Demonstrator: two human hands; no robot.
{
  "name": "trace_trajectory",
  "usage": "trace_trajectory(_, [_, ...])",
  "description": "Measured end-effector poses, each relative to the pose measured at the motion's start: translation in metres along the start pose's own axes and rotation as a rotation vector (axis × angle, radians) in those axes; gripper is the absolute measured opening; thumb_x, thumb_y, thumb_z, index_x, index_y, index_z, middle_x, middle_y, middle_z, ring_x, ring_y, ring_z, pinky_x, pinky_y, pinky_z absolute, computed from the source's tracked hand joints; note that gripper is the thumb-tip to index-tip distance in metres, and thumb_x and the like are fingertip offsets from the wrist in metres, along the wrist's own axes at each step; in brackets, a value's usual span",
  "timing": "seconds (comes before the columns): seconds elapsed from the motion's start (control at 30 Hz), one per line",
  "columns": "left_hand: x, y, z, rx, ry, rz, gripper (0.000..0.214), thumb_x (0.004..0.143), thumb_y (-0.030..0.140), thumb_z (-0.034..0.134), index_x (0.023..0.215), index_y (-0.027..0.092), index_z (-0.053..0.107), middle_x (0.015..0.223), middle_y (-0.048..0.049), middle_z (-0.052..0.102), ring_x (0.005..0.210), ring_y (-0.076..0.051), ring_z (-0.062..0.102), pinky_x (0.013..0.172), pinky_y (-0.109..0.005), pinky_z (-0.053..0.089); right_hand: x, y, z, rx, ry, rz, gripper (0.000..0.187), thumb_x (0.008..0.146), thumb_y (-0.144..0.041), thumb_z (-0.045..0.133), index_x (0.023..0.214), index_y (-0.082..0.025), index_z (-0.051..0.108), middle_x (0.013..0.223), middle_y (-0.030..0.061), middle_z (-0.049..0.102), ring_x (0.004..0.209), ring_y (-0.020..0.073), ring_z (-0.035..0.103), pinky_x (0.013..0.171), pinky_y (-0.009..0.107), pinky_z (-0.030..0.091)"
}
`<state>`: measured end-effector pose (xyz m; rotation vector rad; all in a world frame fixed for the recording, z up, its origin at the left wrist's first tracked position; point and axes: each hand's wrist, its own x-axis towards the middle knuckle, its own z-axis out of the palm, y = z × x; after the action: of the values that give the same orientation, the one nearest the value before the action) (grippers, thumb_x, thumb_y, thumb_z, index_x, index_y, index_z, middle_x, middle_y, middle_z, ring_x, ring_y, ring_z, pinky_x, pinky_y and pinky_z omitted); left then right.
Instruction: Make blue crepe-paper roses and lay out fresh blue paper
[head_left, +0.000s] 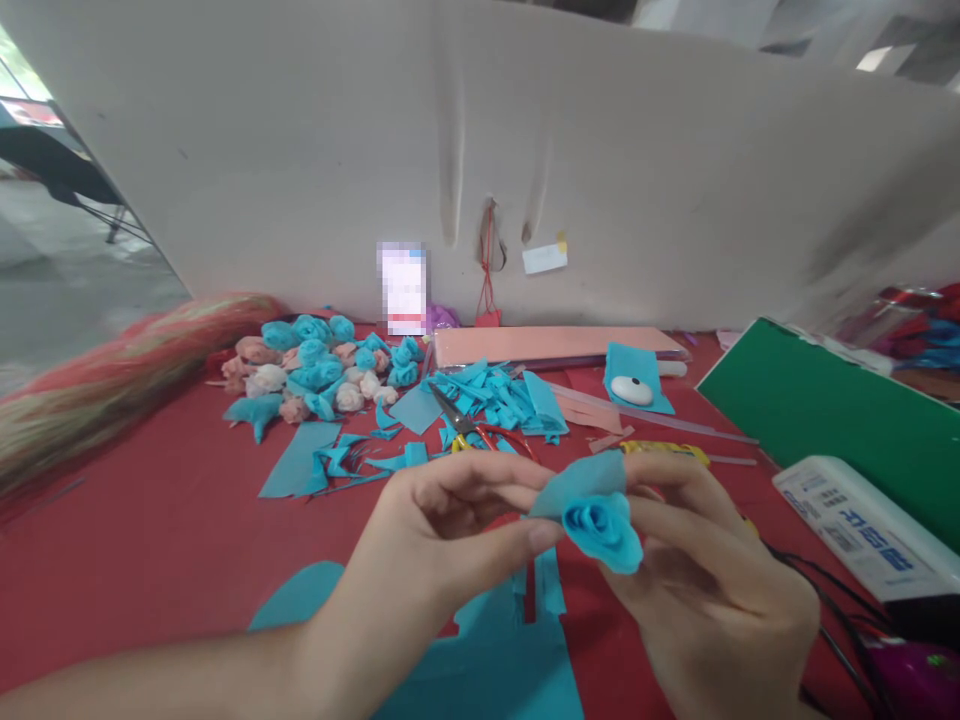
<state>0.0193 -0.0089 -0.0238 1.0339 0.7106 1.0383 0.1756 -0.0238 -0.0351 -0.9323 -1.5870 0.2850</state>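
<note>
My left hand [442, 540] and my right hand [705, 580] meet over a red table [150, 540]. Between them is a small blue rolled paper rose [600, 520]. My right hand's fingers curl round its base from below and behind. The thumb and fingers of my left hand pinch the outer blue petal strip on the rose's left side. Beneath my hands lie flat blue paper pieces [495, 650].
A heap of finished blue, pink and white paper roses [315, 370] lies at the back left. Blue scraps and scissors [469, 425] lie behind my hands. Pink sheets [547, 345], a white roundish thing [631, 390], a green board [832, 420], a white box [862, 525], black cables [832, 600].
</note>
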Motion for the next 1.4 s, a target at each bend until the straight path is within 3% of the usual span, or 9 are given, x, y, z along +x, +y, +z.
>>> trace_trajectory(0.27, [0.0, -0.001, 0.001, 0.017, 0.045, -0.009, 0.012, 0.067, 0.02, 0.072, 0.078, 0.02, 0.067, 0.074, 0.0009, 0.067, 0.064, -0.01, 0.059, 0.058, -0.017, 0.049, -0.001, 0.0, 0.004, 0.102, 0.033, 0.035, 0.027, 0.07, -0.008, 0.064, 0.085, -0.031, 0.065, 0.084, 0.0, 0.055, 0.072, 0.014, 0.056, 0.055, 0.024, 0.049])
trace_trajectory(0.43, [-0.002, -0.003, -0.001, 0.014, 0.03, 0.006, 0.011, 0.068, 0.019, 0.071, 0.078, 0.024, 0.068, 0.073, 0.004, 0.067, 0.063, -0.007, 0.058, 0.054, -0.013, 0.046, 0.0, 0.0, 0.009, 0.165, 0.079, 0.124, 0.039, 0.069, -0.013, 0.066, 0.103, -0.031, 0.06, 0.091, -0.0003, 0.053, 0.079, 0.0133, 0.054, 0.063, 0.023, 0.051])
trace_trajectory(0.7, [0.001, -0.001, 0.0, -0.047, -0.021, -0.019, 0.013, 0.072, 0.014, 0.068, 0.081, 0.024, 0.067, 0.076, 0.0051, 0.069, 0.072, -0.008, 0.061, 0.064, -0.013, 0.048, 0.002, -0.005, 0.01, 0.192, 0.059, 0.125, 0.016, 0.07, -0.011, 0.065, 0.077, -0.024, 0.065, 0.079, -0.0021, 0.055, 0.072, 0.0108, 0.055, 0.06, 0.021, 0.049])
trace_trajectory(1.0, [0.0, -0.001, -0.002, -0.059, -0.068, -0.014, 0.015, 0.082, 0.019, 0.057, 0.094, 0.025, 0.064, 0.088, 0.0028, 0.068, 0.079, -0.008, 0.059, 0.069, -0.013, 0.045, 0.003, 0.004, 0.01, 0.282, 0.076, 0.288, 0.018, 0.071, -0.011, 0.064, 0.077, -0.028, 0.066, 0.078, -0.0024, 0.056, 0.073, 0.0112, 0.055, 0.064, 0.022, 0.048])
trace_trajectory(1.23, [0.002, -0.001, -0.003, -0.008, -0.041, -0.005, 0.013, 0.076, 0.018, 0.064, 0.089, 0.023, 0.065, 0.076, 0.0016, 0.07, 0.073, -0.01, 0.063, 0.067, -0.016, 0.049, 0.005, -0.006, 0.008, 0.452, -0.013, 0.521, 0.019, 0.071, -0.018, 0.066, 0.079, -0.034, 0.069, 0.076, -0.0034, 0.059, 0.063, 0.0079, 0.055, 0.046, 0.012, 0.044])
trace_trajectory(1.4, [0.001, 0.0, -0.003, -0.042, -0.042, 0.014, 0.013, 0.07, 0.017, 0.07, 0.083, 0.022, 0.068, 0.068, 0.0031, 0.071, 0.065, -0.008, 0.064, 0.063, -0.013, 0.052, 0.002, -0.01, 0.008, 0.515, -0.045, 0.536, 0.02, 0.071, -0.017, 0.065, 0.078, -0.035, 0.07, 0.073, -0.0037, 0.058, 0.055, 0.0065, 0.053, 0.038, 0.011, 0.042])
